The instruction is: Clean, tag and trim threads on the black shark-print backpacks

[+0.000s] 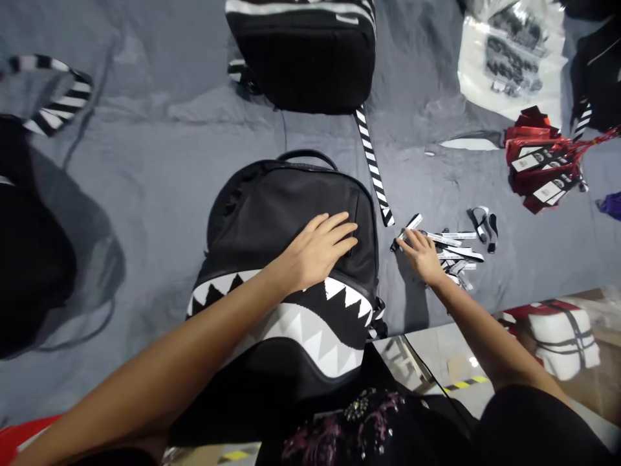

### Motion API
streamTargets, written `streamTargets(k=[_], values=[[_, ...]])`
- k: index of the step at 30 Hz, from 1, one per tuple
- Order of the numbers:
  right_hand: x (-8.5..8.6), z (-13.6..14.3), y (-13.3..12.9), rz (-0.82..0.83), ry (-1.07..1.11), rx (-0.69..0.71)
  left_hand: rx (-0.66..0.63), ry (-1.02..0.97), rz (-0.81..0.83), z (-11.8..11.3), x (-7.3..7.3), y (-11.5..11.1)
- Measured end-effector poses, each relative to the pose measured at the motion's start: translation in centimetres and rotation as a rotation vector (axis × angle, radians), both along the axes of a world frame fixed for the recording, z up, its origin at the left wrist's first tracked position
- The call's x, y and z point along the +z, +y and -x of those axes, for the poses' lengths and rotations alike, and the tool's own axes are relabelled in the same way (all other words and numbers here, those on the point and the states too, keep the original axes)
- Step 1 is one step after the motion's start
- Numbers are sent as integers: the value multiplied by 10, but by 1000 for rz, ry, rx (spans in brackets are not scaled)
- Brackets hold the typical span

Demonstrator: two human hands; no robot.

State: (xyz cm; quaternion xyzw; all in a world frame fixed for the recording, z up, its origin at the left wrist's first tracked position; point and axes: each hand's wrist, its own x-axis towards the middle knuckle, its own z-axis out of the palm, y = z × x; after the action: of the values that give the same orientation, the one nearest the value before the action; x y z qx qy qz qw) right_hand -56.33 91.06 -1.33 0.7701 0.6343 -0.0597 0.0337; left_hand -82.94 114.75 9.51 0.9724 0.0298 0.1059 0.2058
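Observation:
A black backpack (pixel 291 207) with a white and grey shark-teeth band lies in front of me, its top handle facing away. My left hand (pixel 323 249) rests flat on its upper front, fingers stretched toward the right side. To the right, a pile of black-and-white ribbon straps (pixel 456 249) lies on the grey cloth. My right hand (pixel 422 255) is at the left end of this pile, its fingers pinched on a strap (pixel 411 223) with a white printed face and a small black end.
Another black backpack (pixel 310 65) lies beyond, with a striped strap (pixel 373 165) trailing from it. At far left is a dark bag (pixel 29 259). Red packets with tags (pixel 538 162) and a clear plastic bag (pixel 514 58) lie right. A white-wrapped bundle (pixel 563 336) stands below the table edge.

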Motion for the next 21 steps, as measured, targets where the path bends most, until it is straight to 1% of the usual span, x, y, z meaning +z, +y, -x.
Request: streamTargets(k=[2, 4, 6, 7, 8, 10, 12, 13, 14, 15, 17, 19, 21], values=[[-7, -3, 8, 14, -38, 90, -5, 5, -2, -8, -7, 0], [-14, -3, 18, -21, -13, 113, 4, 10, -10, -11, -13, -1], [-17, -1, 25, -66, 71, 97, 36, 18, -17, -10, -18, -3], [-17, 2, 27, -95, 137, 64, 61, 23, -14, -9, -20, -3], [-15, 6, 28, -142, 221, 1, 90, 23, -5, -8, -22, -4], [-6, 19, 29, -268, 472, -204, 154, 12, 21, -5, -26, -4], [9, 34, 29, -372, 836, -437, 187, 2, 32, -4, -26, -3], [18, 42, 30, -387, 1039, -526, 173, 10, 27, -6, -25, -3], [27, 48, 31, -372, 1233, -583, 135, 31, 16, -8, -23, -2], [36, 52, 32, -340, 1397, -611, 81, 58, 2, -11, -20, -1], [51, 57, 35, -279, 1606, -621, -28, 107, -30, -19, -12, 3], [63, 57, 38, -241, 1696, -605, -100, 132, -61, -27, -4, 8], [73, 58, 43, -216, 1697, -577, -144, 139, -86, -32, 2, 14]])
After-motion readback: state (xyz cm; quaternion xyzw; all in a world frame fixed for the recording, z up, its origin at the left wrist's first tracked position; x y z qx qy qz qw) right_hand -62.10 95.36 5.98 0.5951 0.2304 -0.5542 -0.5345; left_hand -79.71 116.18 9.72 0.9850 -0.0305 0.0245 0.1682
